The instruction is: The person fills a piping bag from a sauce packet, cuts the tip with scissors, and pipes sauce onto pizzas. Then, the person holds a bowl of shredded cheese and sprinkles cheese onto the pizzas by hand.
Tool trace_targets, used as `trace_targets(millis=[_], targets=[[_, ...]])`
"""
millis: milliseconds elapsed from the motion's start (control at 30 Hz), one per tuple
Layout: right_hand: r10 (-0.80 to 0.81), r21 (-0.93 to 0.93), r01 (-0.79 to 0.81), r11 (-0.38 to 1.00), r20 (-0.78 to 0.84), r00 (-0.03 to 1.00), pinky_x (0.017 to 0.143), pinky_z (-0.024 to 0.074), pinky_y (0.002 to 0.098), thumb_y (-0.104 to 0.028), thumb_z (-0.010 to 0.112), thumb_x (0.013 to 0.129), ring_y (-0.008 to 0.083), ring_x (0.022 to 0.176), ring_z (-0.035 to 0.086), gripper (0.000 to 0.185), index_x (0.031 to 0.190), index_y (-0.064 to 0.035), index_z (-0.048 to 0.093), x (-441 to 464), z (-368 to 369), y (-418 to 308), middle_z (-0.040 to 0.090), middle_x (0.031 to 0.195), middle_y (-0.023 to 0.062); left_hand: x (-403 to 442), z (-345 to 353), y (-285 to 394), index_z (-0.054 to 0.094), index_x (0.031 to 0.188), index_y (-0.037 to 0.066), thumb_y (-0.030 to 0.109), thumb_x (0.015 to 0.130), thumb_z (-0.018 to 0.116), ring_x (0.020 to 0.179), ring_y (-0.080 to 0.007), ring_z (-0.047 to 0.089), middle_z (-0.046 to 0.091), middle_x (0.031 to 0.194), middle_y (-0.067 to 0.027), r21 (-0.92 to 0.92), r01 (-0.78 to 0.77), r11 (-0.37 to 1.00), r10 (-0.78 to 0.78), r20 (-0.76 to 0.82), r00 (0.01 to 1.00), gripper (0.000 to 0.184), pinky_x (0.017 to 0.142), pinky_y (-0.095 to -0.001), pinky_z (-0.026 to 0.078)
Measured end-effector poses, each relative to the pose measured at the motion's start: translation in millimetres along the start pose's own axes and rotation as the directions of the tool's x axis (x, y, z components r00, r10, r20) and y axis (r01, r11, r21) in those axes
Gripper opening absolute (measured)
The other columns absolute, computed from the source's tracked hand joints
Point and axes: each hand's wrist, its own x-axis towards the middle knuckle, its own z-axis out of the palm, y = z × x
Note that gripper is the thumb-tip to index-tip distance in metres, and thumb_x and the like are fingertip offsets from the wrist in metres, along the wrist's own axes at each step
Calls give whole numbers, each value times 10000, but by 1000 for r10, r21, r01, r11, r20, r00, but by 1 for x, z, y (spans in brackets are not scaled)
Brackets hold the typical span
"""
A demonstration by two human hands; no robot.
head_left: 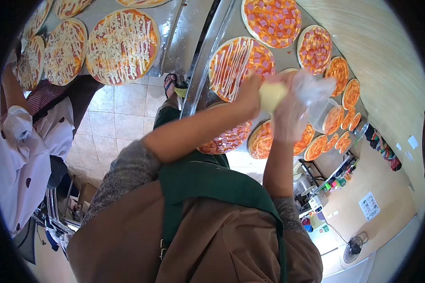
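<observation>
My left hand [251, 96] is closed around the front part of a plastic bag [273, 95] filled with pale yellow sauce. Further back, my right hand [289, 120] grips the same bag, and its clear crumpled end [316, 88] sticks out beyond the fingers. Motion blurs both hands, and the bag's tip is hidden. Just beyond my left hand lies a pizza [231, 66] with pale sauce lines across its left part and pink cubes showing at the right. Another pizza with pink cubes [229, 137] lies partly under my left forearm.
Several red-sauced pizzas [336, 70] and a clear plastic container [319, 114] stand on the metal table [200, 80]. At the left, a person in a white spotted garment [21, 160] is beside another metal table [174, 52] with several topped pizzas [123, 47].
</observation>
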Motion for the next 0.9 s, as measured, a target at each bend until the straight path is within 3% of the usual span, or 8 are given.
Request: trace_targets(millis=[133,333,433,467,500,667,767,900], targets=[[-133,136,134,982,-14,991,851,426,290,-242,442,902,167,1001,495,275,1115,-72,479,46,-2,17,521,1103,70,26,34,28,550,1106,10,262,921,343,918,-223,610,601,1038,-133,13,-27,1000,27,7,1000,375,806,-376,500],[169,-328,-128,936,100,980,676,455,371,-318,371,940,230,835,564,354,1107,-31,496,-57,-7,-1,580,934,117,-70,-14,-30,531,1137,8,245,927,303,955,-213,595,583,1078,-126,14,170,985,-161,-241,957,390,839,-365,480],[14,-622,43,782,87,996,677,459,393,-202,394,917,274,717,566,242,1078,-83,529,-45,-15,-23,586,916,116,-52,-24,-33,531,1141,20,243,929,291,966,-213,590,578,1084,-129,78,125,989,-117,-98,988,390,845,-358,477],[179,-45,-176,983,52,983,702,454,372,-238,405,919,251,769,558,252,1086,-85,515,-20,-11,-19,584,931,99,-37,-13,-23,531,1149,25,236,925,297,955,-209,595,585,1078,-126,8,110,994,-110,21,994,387,844,-355,479],[338,560,-288,777,15,941,726,448,352,-274,415,921,227,822,551,269,1094,-86,501,5,-8,-14,582,946,81,-10,-3,-14,530,1155,24,238,923,301,953,-207,596,588,1077,-123,54,29,998,-32,53,998,390,846,-350,478],[-163,-122,153,981,-79,983,839,419,324,-250,399,927,184,927,521,277,1123,-80,496,51,0,15,558,1035,75,33,32,18,546,1127,21,246,923,303,943,-213,603,602,1049,-120,117,6,993,-12,54,998,389,838,-352,486],[250,515,-210,831,-8,968,812,420,387,-216,420,895,256,911,520,269,1074,-42,519,-2,4,-2,567,1016,148,-11,1,-15,536,1128,12,272,938,286,933,-221,605,600,1042,-135,87,77,993,-72,-57,996,408,793,-349,504],[457,433,-514,741,236,857,804,425,333,-312,397,942,179,939,508,331,1106,-38,484,-51,-6,2,531,1000,118,-59,-40,-52,537,1049,9,260,926,374,858,-220,606,591,957,-139,197,112,974,-82,-155,985,324,725,-346,513]])
